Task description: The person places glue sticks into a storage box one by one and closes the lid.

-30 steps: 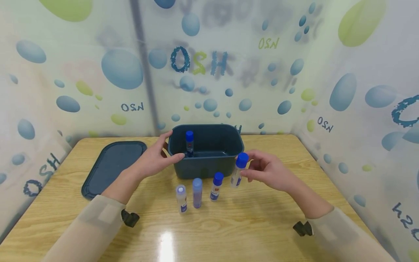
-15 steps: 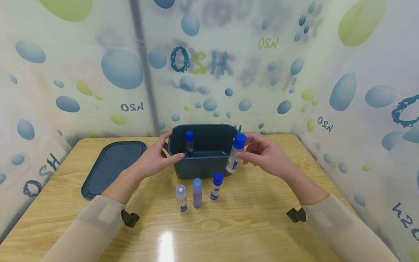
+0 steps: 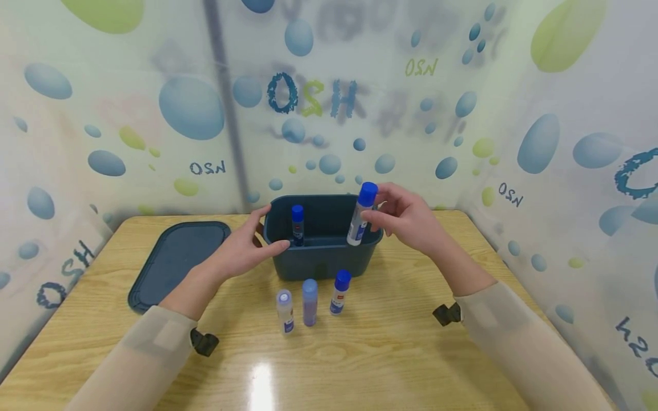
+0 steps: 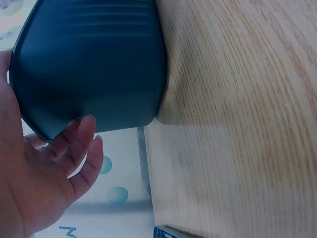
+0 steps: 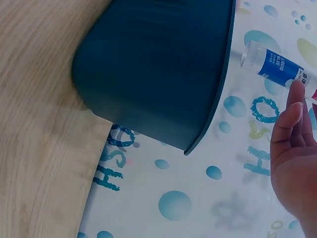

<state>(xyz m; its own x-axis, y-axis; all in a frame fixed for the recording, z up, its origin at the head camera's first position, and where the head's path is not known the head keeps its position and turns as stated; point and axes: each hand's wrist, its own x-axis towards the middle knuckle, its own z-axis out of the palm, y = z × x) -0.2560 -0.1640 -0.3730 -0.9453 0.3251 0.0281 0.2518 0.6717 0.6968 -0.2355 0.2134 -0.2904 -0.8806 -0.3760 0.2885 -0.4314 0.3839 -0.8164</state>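
My right hand (image 3: 403, 217) pinches a clear bottle of liquid glue (image 3: 360, 221) by its side, blue cap up and slightly tilted. The wrist view shows a blue label on this glue bottle (image 5: 280, 67). It hangs over the right part of a dark blue bin (image 3: 324, 262), its base near the front rim. My left hand (image 3: 244, 245) holds the bin's left end, thumb at the front rim and fingers at the side; its fingertips touch the wall in the left wrist view. Inside the bin, at left, stands a blue-capped glue bottle (image 3: 298, 225).
Before the bin stand a clear-capped glue bottle (image 3: 285, 313), a light-blue-capped glue bottle (image 3: 310, 302) and a blue-capped glue bottle (image 3: 340, 294). A dark lid (image 3: 177, 262) lies on the wooden table (image 3: 401, 354) at left. Patterned curtains surround the table.
My right hand has raised the glue bottle from beside the bin's front right corner, up and leftward over the bin's opening. The left hand and the bin have stayed in place.
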